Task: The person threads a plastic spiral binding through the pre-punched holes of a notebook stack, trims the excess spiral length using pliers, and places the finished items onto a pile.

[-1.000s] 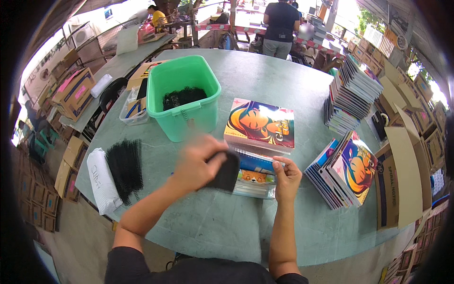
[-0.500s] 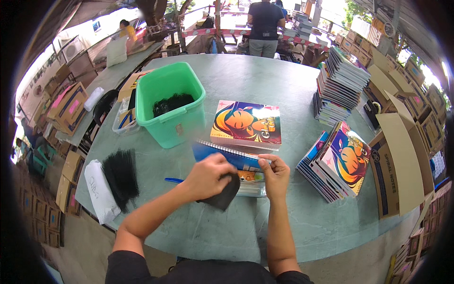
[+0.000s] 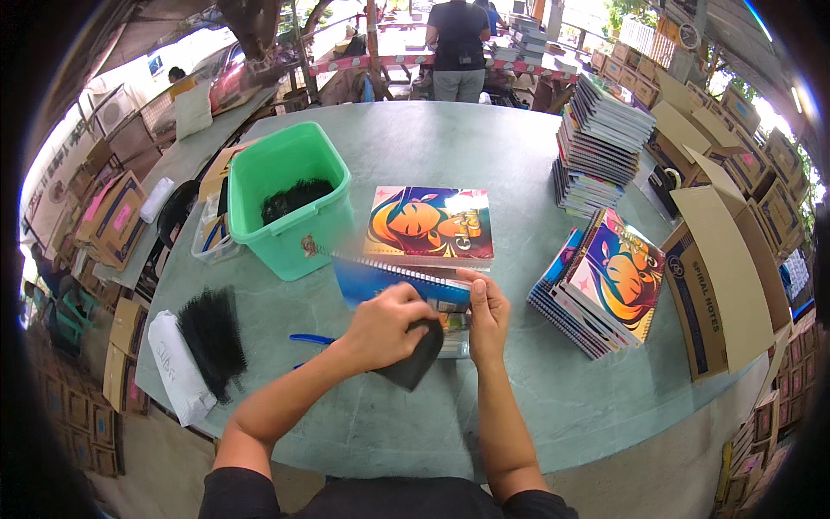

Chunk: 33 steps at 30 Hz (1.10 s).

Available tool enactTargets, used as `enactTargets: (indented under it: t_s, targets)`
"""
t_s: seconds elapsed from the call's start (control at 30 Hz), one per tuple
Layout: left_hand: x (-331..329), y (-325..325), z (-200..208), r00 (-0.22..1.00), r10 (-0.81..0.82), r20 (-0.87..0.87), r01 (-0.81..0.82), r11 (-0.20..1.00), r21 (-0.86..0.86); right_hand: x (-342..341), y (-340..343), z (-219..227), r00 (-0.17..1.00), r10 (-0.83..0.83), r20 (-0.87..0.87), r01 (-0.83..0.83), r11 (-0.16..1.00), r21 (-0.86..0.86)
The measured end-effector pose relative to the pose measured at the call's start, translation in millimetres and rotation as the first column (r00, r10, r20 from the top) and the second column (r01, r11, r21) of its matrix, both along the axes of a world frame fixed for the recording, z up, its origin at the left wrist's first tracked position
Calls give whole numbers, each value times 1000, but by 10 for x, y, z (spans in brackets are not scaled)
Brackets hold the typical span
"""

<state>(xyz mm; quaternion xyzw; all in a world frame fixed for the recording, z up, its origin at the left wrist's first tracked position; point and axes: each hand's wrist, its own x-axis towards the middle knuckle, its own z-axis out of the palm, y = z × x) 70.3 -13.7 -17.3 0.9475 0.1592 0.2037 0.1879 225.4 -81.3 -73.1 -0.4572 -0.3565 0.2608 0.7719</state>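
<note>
A spiral notebook with a blue cover [image 3: 359, 285] is held tilted above the table, its coil edge up. My right hand [image 3: 487, 316] pinches its right end between thumb and fingers. My left hand [image 3: 386, 327] is closed on a dark, flat, flexible piece [image 3: 413, 365], which hangs below the fingers close to the notebook; I cannot make out its material. Other notebooks [image 3: 456, 342] lie under the held one, mostly hidden. Just beyond sits a stack of notebooks with a colourful illustrated cover [image 3: 432, 227]. A blue-handled tool [image 3: 311, 338] lies by my left forearm, partly covered.
To the left stand a green bin [image 3: 303, 246] with black coils inside, a bundle of black coils [image 3: 212, 342] and a white wrapped package [image 3: 177, 368]. Notebook stacks [image 3: 596, 281] and a tall pile [image 3: 603, 138] occupy the right, beside an open carton [image 3: 726, 294]. A person [image 3: 458, 48] stands far off.
The view has shifted slightly, moving the table items left in the picture. The notebook's blue cover shows more on its left side. Both hands keep their holds.
</note>
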Motion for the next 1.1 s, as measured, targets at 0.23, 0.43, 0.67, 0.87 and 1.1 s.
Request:
enactTargets:
  t_s: [0.23,0.43,0.67,0.87,1.1]
  targets:
    - [135,-54,47,996,56,74,-48,993,-111,93,-45,-48,990,139,26,-133,980,-146]
    - [241,-144,-124,960,167,224,-160,986,-49,114,-69,-64,990,125,65,-117,986,-119]
    - [66,-343,-450,953,118,278,-105,993,-60,42,6,-70,972,189,141,-194,981,23]
    - [140,140,11,972,198,128,-223,946,237,121,-65,67,969,245,-5,-244,961,-131]
    - [244,148,-16,984,135,113,-162,946,282,146,-123,136,985,173,13,-173,985,-27]
